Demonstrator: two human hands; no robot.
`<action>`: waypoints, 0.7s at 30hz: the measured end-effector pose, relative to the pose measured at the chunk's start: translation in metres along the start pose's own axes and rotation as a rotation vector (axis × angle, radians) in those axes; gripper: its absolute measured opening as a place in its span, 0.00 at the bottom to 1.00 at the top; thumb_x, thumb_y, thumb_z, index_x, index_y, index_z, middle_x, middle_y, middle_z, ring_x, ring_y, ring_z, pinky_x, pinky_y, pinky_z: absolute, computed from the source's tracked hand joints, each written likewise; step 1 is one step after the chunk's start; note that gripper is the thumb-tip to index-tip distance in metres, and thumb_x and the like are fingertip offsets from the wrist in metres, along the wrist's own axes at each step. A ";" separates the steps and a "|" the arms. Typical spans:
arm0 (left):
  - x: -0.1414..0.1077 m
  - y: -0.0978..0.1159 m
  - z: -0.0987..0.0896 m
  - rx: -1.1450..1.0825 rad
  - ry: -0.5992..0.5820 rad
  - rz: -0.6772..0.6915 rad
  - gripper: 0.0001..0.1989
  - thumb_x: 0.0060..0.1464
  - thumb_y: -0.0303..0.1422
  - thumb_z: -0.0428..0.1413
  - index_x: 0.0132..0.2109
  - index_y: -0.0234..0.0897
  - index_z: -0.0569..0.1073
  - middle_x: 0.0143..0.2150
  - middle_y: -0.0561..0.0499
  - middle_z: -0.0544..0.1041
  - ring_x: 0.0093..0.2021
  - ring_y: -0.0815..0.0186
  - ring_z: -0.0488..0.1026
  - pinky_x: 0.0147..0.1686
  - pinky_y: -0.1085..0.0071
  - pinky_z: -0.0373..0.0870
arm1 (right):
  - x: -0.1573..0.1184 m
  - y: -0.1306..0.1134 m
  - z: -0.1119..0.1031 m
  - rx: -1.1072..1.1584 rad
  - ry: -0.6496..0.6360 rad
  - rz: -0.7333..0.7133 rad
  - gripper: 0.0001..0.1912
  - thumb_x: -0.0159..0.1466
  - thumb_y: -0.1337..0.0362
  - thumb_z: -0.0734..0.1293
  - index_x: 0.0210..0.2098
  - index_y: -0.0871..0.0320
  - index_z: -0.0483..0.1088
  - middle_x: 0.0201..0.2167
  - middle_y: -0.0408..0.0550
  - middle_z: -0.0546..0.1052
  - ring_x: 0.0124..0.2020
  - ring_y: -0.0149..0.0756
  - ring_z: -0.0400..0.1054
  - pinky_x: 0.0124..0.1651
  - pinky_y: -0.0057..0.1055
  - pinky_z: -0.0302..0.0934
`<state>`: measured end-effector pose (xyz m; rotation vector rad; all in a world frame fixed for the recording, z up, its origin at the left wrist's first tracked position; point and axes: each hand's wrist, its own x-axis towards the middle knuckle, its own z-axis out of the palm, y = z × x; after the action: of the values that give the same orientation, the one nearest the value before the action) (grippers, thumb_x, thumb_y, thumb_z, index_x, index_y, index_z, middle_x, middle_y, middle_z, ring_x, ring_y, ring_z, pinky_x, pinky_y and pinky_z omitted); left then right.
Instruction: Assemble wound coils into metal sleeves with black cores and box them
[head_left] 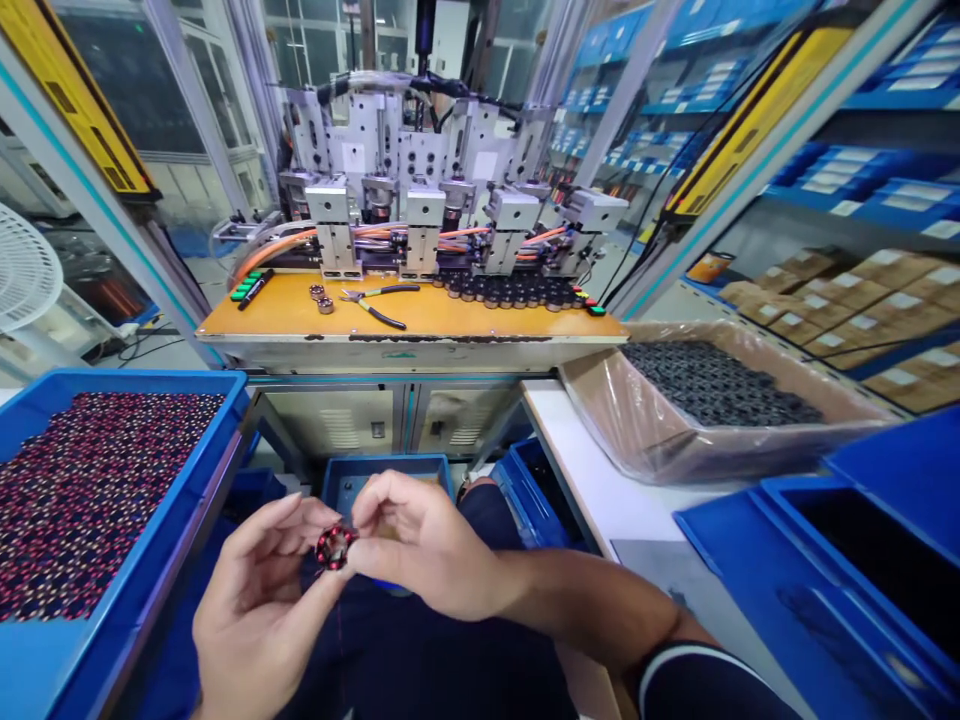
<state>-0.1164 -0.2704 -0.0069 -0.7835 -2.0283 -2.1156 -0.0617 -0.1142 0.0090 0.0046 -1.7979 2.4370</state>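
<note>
A small ring-shaped motor stator (335,547), wound with red copper wire, is held up above my lap. My left hand (262,590) grips it from the left, thumb below and fingers behind. From the right, my right hand (424,545) touches the ring's edge with thumb and fingers closed in. What the right fingertips pinch, if anything besides the ring, is too small to make out. To the left, a blue tray (237,400) carries rows of many similar red-wound stators (112,480).
An orange bench (285,318) ahead carries a machine (420,210), pliers (382,292), a marker (255,290) and rows of dark round parts (525,292). A plastic-lined carton (637,440) of black parts stands at right, near blue bins (795,500). Below lies another blue bin (390,463).
</note>
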 end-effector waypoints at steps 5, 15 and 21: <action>0.001 -0.003 0.000 -0.095 -0.037 -0.146 0.23 0.47 0.25 0.69 0.50 0.44 0.77 0.42 0.51 0.85 0.37 0.66 0.84 0.40 0.77 0.82 | -0.005 0.007 -0.002 0.008 0.063 0.016 0.25 0.60 0.43 0.71 0.30 0.59 0.64 0.28 0.40 0.67 0.29 0.26 0.60 0.34 0.26 0.57; 0.009 -0.009 -0.002 -0.145 -0.286 -0.191 0.17 0.46 0.29 0.70 0.45 0.46 0.83 0.48 0.46 0.83 0.50 0.60 0.81 0.45 0.74 0.80 | -0.007 -0.011 -0.018 -0.179 -0.002 0.035 0.22 0.58 0.48 0.74 0.30 0.60 0.67 0.26 0.40 0.69 0.28 0.26 0.61 0.33 0.26 0.58; 0.000 -0.014 -0.008 -0.117 -0.303 -0.292 0.13 0.49 0.28 0.68 0.42 0.47 0.83 0.46 0.48 0.82 0.47 0.63 0.81 0.43 0.77 0.79 | -0.009 -0.014 -0.031 -0.266 -0.075 0.041 0.17 0.64 0.54 0.70 0.29 0.61 0.68 0.26 0.41 0.69 0.28 0.26 0.61 0.32 0.24 0.58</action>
<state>-0.1245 -0.2762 -0.0193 -0.9257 -2.3103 -2.4182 -0.0490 -0.0817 0.0130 0.0368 -2.1616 2.2307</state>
